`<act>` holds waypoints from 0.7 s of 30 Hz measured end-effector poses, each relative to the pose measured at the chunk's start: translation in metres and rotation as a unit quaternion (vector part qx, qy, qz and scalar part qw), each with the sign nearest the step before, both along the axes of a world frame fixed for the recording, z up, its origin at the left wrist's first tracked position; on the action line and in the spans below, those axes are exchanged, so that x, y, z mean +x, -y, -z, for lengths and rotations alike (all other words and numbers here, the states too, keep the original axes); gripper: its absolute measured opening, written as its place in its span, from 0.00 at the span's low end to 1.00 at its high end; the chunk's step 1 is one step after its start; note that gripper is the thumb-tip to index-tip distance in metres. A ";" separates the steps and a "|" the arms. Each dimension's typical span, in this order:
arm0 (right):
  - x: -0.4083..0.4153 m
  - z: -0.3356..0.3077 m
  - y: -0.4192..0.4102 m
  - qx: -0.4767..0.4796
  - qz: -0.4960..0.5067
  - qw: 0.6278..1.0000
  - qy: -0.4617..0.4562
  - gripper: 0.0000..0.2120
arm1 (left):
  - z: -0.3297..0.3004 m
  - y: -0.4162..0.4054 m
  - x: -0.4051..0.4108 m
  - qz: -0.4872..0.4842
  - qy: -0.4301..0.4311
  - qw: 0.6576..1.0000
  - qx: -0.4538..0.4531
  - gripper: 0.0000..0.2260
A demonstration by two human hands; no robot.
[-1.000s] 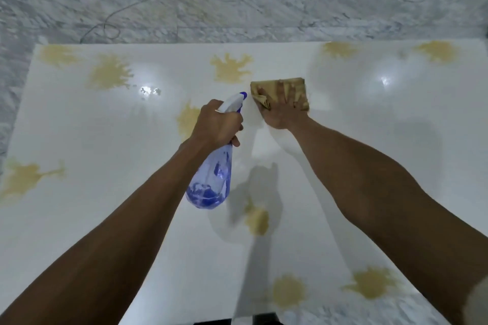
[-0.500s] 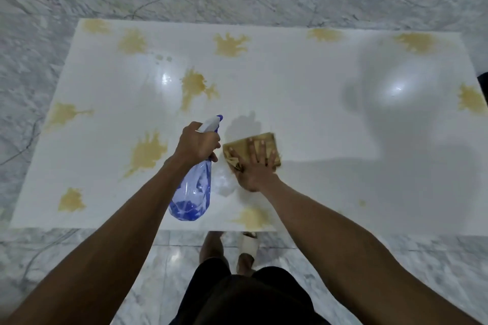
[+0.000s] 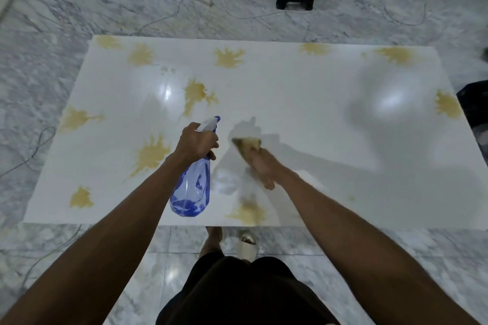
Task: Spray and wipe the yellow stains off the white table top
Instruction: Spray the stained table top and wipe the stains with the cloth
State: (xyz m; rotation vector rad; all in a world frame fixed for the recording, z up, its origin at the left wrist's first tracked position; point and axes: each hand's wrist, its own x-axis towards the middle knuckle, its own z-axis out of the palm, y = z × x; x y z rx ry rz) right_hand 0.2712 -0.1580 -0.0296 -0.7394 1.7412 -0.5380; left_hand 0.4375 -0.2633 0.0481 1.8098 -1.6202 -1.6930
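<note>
Yellow stains are lying all over the white table (image 3: 303, 103). At the far left, one stain (image 3: 76, 119) is sitting near the left edge, and a small one (image 3: 80, 198) is sitting by the near left corner. A bit to the right, a big splat (image 3: 151, 155) is lying just beside the left arm. Two more stains are showing along the far left edge.

The left hand (image 3: 196, 144) is holding the neck of a blue spray bottle (image 3: 191, 190), with its fingers wrapped tight around it. The white nozzle is pointing away from the person, and blue water is sitting at the bottom of the bottle. Past the nozzle, another stain (image 3: 195, 95) is spreading on the table.

The right hand (image 3: 261, 166) is pressing a brown cloth (image 3: 247, 146) down on the table, just beside the bottle. This hand is blurry, with the cloth under its fingers. Near the front edge, a stain (image 3: 248, 214) is sitting below that hand.

Farther right, the table is looking shiny and clean in the middle. One stain (image 3: 449, 105) is sitting at the right edge, and two more are sitting along the far edge.
</note>
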 end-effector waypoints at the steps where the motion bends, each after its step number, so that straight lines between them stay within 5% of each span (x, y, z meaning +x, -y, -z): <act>1: -0.015 -0.011 0.019 0.000 0.062 0.998 0.030 0.25 | -0.005 0.007 -0.001 0.004 0.002 1.000 -0.006 0.27; 4: -0.054 -0.010 0.078 -0.045 0.149 0.986 0.055 0.39 | -0.019 0.036 -0.006 0.004 -0.006 1.000 -0.027 0.28; 7: -0.068 -0.038 0.141 -0.083 0.158 0.984 -0.021 0.28 | -0.026 0.067 -0.011 0.005 -0.026 0.999 -0.034 0.31; 12: -0.081 -0.036 0.260 -0.181 0.030 0.963 -0.196 0.17 | -0.022 0.124 -0.016 -0.002 -0.052 0.998 -0.039 0.23; 18: -0.074 0.071 0.382 0.020 -0.220 0.890 -0.399 0.28 | 0.028 0.209 -0.024 0.013 -0.052 0.997 -0.057 0.06; 21: -0.066 0.101 0.387 0.008 -0.221 0.880 -0.419 0.29 | 0.045 0.245 -0.022 0.026 -0.032 0.996 -0.073 0.06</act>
